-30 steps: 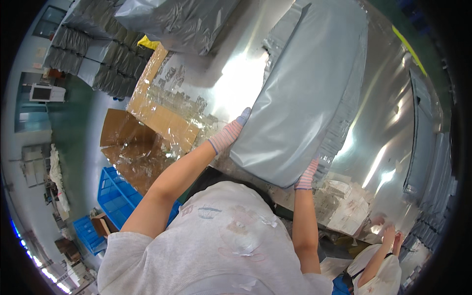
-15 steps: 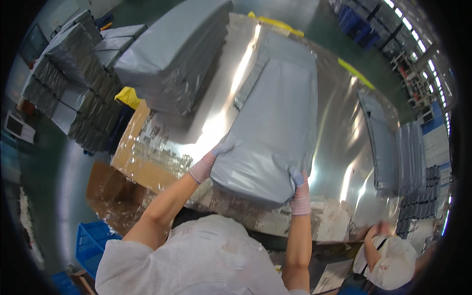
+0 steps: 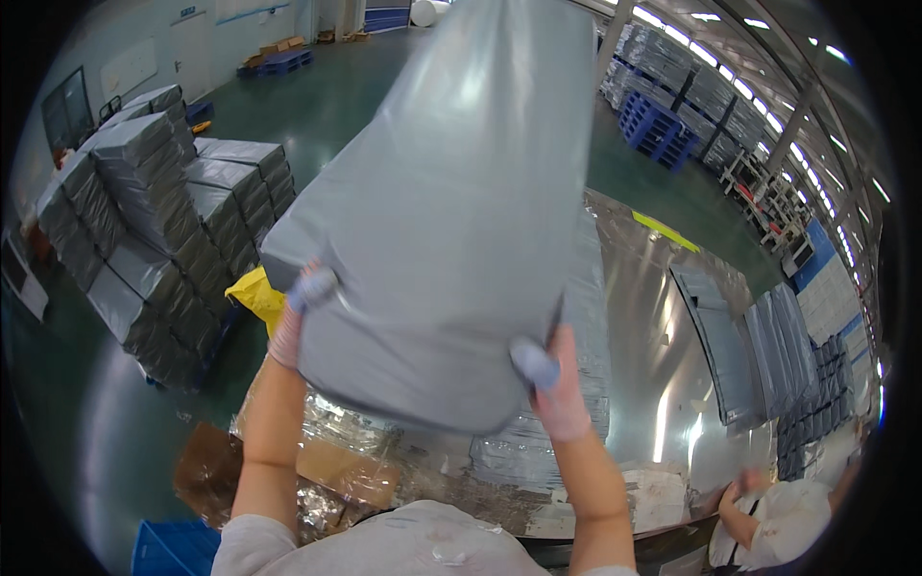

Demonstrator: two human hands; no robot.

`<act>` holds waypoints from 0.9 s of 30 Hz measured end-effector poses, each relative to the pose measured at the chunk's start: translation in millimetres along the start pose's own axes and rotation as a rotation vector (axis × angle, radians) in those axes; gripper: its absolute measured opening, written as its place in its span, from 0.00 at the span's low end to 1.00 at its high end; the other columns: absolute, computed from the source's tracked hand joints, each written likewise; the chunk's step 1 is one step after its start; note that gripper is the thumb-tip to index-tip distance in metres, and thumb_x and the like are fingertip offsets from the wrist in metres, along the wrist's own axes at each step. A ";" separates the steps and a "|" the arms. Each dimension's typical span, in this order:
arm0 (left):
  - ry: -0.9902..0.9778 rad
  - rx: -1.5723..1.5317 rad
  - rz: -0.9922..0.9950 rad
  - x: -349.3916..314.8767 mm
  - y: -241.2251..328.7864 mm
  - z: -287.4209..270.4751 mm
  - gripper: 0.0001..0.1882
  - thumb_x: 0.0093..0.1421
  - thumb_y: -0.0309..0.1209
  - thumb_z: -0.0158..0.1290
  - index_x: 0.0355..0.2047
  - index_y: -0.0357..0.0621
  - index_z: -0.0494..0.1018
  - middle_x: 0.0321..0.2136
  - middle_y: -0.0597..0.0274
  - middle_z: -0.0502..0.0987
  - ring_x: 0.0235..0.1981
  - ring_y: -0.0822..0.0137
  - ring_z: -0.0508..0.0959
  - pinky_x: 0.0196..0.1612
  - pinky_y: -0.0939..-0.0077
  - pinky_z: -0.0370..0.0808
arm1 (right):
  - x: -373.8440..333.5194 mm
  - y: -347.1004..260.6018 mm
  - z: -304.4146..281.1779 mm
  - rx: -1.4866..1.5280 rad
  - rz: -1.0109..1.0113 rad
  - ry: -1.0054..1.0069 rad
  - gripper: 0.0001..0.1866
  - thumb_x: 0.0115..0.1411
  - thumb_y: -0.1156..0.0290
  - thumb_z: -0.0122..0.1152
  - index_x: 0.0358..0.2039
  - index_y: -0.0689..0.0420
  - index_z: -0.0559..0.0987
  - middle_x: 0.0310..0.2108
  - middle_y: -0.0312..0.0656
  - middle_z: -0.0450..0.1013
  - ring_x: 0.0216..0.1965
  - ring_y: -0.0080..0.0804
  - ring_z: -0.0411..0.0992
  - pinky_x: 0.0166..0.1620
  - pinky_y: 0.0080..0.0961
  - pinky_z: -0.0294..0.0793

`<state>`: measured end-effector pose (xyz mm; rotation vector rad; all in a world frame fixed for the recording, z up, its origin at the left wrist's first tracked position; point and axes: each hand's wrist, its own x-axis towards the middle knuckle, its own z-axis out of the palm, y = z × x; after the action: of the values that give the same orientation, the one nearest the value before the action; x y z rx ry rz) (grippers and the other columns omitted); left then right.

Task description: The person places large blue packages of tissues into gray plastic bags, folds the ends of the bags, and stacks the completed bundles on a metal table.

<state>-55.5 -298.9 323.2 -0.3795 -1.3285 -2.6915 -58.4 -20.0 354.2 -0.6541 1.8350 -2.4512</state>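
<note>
A large grey wrapped package is held up above the surface, its near end towards the person and its far end running out of the top of the view. The gloved left hand grips it at the left edge, near the corner: the thumb lies over the upper face, and the other fingers are mostly hidden at the side or beneath. The gloved right hand clasps the opposite edge, a little nearer the person, its thumb pressed on top (the pale tip is blurred) with the rest of the fingers out of sight behind the edge. Both sets of fingers are closed on the wrapping, spread apart across the package's width.

Beyond the left hand more grey wrapping juts out; I cannot tell whether it belongs to the same package or to something behind. Below and to the right, another grey package lies on the surface, partly covered from view. Near the left wrist is a crumpled yellow sheet, and farther right flat grey packages rest on the metal. A co-worker is at the lower right.
</note>
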 end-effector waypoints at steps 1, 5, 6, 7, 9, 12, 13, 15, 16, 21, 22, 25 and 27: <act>-0.002 0.016 0.033 12.4 27.3 14.2 0.29 0.56 0.37 0.48 0.58 0.44 0.57 0.53 0.61 0.64 0.49 0.67 0.69 0.52 0.74 0.66 | 25.2 4.4 4.5 0.035 -0.028 -0.032 0.49 0.44 0.74 0.57 0.63 0.54 0.41 0.60 0.44 0.50 0.59 0.34 0.52 0.59 0.28 0.53; 0.186 0.206 0.093 66.6 105.8 -43.4 0.23 0.60 0.40 0.45 0.52 0.42 0.65 0.48 0.60 0.70 0.48 0.67 0.71 0.52 0.73 0.67 | 115.8 20.9 65.7 0.293 -0.039 -0.123 0.46 0.46 0.71 0.59 0.63 0.54 0.45 0.56 0.46 0.56 0.54 0.33 0.58 0.55 0.28 0.60; 0.231 0.623 0.140 84.9 122.0 -46.5 0.18 0.60 0.36 0.46 0.46 0.39 0.69 0.39 0.61 0.74 0.41 0.68 0.74 0.46 0.78 0.70 | 134.9 41.5 67.3 0.246 -0.001 -0.096 0.46 0.47 0.69 0.60 0.63 0.54 0.46 0.55 0.46 0.57 0.53 0.33 0.59 0.55 0.27 0.60; 0.314 0.903 0.206 93.5 127.8 -47.0 0.15 0.59 0.34 0.46 0.41 0.38 0.72 0.33 0.64 0.76 0.38 0.70 0.75 0.43 0.80 0.71 | 148.2 57.9 70.9 0.201 0.034 -0.075 0.45 0.48 0.66 0.61 0.63 0.55 0.47 0.54 0.46 0.59 0.52 0.33 0.60 0.54 0.27 0.61; 0.418 0.944 0.148 98.3 132.4 -152.2 0.18 0.56 0.39 0.51 0.40 0.38 0.73 0.30 0.55 0.77 0.29 0.66 0.77 0.35 0.77 0.73 | 146.6 89.4 115.9 -0.151 0.148 0.005 0.45 0.48 0.60 0.61 0.62 0.55 0.48 0.54 0.49 0.60 0.52 0.36 0.61 0.55 0.28 0.60; 0.508 1.661 0.198 99.6 102.8 -92.2 0.21 0.52 0.42 0.53 0.42 0.43 0.73 0.36 0.47 0.76 0.39 0.52 0.75 0.44 0.68 0.69 | 144.8 121.2 119.3 -0.249 0.259 0.093 0.46 0.50 0.49 0.59 0.62 0.57 0.49 0.54 0.54 0.61 0.55 0.43 0.60 0.56 0.28 0.57; 0.507 1.642 0.149 107.9 106.5 -80.7 0.21 0.51 0.42 0.53 0.41 0.42 0.74 0.36 0.47 0.76 0.39 0.53 0.75 0.44 0.68 0.69 | 148.5 127.0 110.8 -0.223 0.272 0.067 0.45 0.50 0.49 0.58 0.62 0.57 0.50 0.54 0.54 0.61 0.55 0.42 0.60 0.56 0.28 0.57; 0.595 1.691 0.235 116.7 94.9 -89.3 0.18 0.52 0.39 0.51 0.38 0.39 0.74 0.36 0.46 0.75 0.39 0.51 0.74 0.44 0.66 0.68 | 158.7 142.2 83.0 -0.165 0.283 0.037 0.44 0.51 0.49 0.57 0.61 0.59 0.51 0.54 0.53 0.61 0.54 0.41 0.60 0.55 0.28 0.57; 0.714 1.830 0.246 113.9 96.0 -117.7 0.18 0.53 0.37 0.49 0.39 0.37 0.73 0.37 0.45 0.75 0.40 0.51 0.73 0.45 0.65 0.68 | 132.1 109.4 93.6 -0.137 0.281 0.051 0.38 0.55 0.52 0.53 0.59 0.62 0.55 0.51 0.53 0.64 0.52 0.39 0.63 0.55 0.27 0.59; 0.711 1.328 0.598 39.1 7.1 -144.6 0.23 0.58 0.33 0.47 0.52 0.34 0.63 0.50 0.47 0.67 0.51 0.55 0.68 0.54 0.69 0.63 | 26.2 176.1 5.7 -0.959 -0.043 -0.241 0.17 0.54 0.63 0.49 0.39 0.61 0.68 0.38 0.52 0.68 0.44 0.48 0.66 0.47 0.38 0.65; 0.750 1.261 0.523 2.3 5.9 -140.5 0.24 0.60 0.35 0.47 0.54 0.35 0.61 0.52 0.48 0.66 0.52 0.57 0.68 0.55 0.71 0.62 | -4.3 148.1 15.3 -0.853 0.211 -0.224 0.14 0.53 0.62 0.50 0.32 0.60 0.70 0.32 0.55 0.69 0.40 0.52 0.67 0.43 0.42 0.67; 0.571 1.922 0.145 -73.1 -119.6 -194.4 0.31 0.61 0.42 0.43 0.55 0.27 0.56 0.54 0.39 0.61 0.55 0.47 0.62 0.57 0.64 0.58 | -98.6 203.5 -74.8 -1.344 0.294 -0.379 0.15 0.48 0.65 0.53 0.36 0.59 0.73 0.41 0.49 0.69 0.41 0.45 0.70 0.42 0.40 0.69; 0.524 1.797 -0.749 -120.1 -200.9 -136.6 0.33 0.56 0.45 0.48 0.54 0.31 0.59 0.52 0.38 0.62 0.52 0.44 0.63 0.54 0.59 0.61 | -175.1 215.8 -139.7 -1.417 0.396 -0.286 0.15 0.45 0.67 0.55 0.35 0.57 0.74 0.37 0.45 0.72 0.43 0.42 0.69 0.45 0.39 0.67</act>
<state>-6.2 -285.7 57.1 1.0115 -3.0335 -0.6160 3.8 84.6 67.9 -0.4547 2.8912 -0.4997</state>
